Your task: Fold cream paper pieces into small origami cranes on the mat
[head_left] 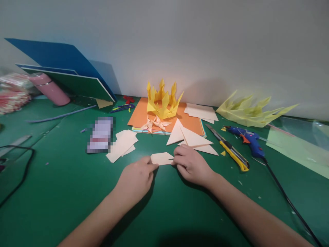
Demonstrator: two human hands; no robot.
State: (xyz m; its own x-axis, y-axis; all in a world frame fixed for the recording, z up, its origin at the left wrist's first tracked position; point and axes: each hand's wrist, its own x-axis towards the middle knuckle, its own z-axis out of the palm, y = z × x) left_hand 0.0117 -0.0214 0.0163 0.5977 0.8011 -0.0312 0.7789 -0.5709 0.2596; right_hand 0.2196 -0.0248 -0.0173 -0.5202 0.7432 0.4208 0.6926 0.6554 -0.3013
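A small pale peach piece of folded paper lies between my hands, its left corners cut or folded at an angle. My left hand pinches its left end, the fingers curled. On the other end, my right hand grips the paper with fingers bent together. Just behind my right hand lie peach folded paper triangles. To the left is a small pile of peach folded paper pieces. Beyond stands a yellow paper crown on orange paper sheets, with a peach paper flower in front.
At right lie a yellow utility knife, a blue glue gun with its cord, and a pale yellow paper crown. A blurred phone, a pink bottle, leaning boards and scissors are at left.
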